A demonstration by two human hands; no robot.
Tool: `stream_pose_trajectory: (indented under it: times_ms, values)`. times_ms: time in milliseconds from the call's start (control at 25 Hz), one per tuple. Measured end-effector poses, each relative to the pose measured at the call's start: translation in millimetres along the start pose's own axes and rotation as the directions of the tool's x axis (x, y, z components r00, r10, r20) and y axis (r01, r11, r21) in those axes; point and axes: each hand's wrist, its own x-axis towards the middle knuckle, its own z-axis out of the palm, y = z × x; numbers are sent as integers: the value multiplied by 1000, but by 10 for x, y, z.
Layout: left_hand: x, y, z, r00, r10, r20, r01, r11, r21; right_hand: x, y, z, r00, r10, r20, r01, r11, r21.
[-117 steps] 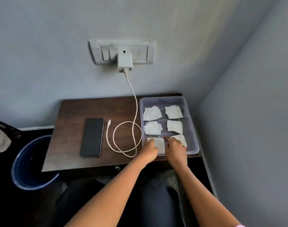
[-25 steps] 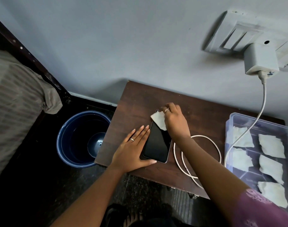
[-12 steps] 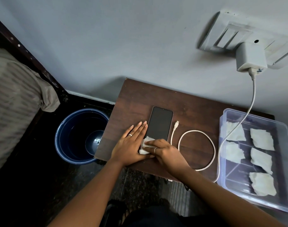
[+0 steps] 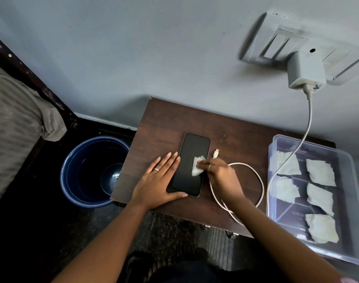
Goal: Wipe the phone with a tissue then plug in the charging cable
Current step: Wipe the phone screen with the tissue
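A black phone (image 4: 189, 156) lies screen up on the dark wooden table (image 4: 164, 123). My left hand (image 4: 157, 182) rests flat on the table against the phone's left edge, thumb along its near end. My right hand (image 4: 220, 174) pinches a small white tissue (image 4: 197, 166) and presses it on the middle of the screen. The white charging cable (image 4: 260, 180) lies coiled just right of the phone, its free plug (image 4: 216, 153) beside the phone's right edge. The cable runs up to a white charger (image 4: 305, 72) in the wall socket.
A clear plastic tray (image 4: 354, 252) with several folded tissues sits at the table's right end; the cable crosses over it. A blue bucket (image 4: 76, 160) stands on the floor left of the table. A bed with grey cloth (image 4: 17, 123) lies further left.
My right hand has slid the tissue from the phone's near end up to the middle of the screen. My left hand still holds the phone's left edge.
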Motion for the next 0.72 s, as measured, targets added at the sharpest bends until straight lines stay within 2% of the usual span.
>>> stream_pose_trajectory:
  times_ms: [200,280,360,480,640,720]
  values:
    - [1,-11,15,1000,1,-3,-1,1000,-9,573,80,-39,974,166,-156,-169,986,-9]
    - [1,-12,19,1000,-1,1,1,1000,5,580,67,10,977,155,-149,-176,974,-140]
    - [-5,-7,10,1000,-5,6,5,1000,18,400,-5,64,995,46,-91,-66,970,-234]
    - [-5,9,-22,1000,1,3,-1,1000,1,-25,-151,112,986,-168,-18,159,959,-234]
    - [-17,25,-57,1000,5,1,-5,1000,-18,-301,-182,102,906,-393,158,421,881,-218]
    - [-14,16,-54,1000,11,-1,-11,1000,-14,-263,-142,65,876,-436,204,472,862,-185]
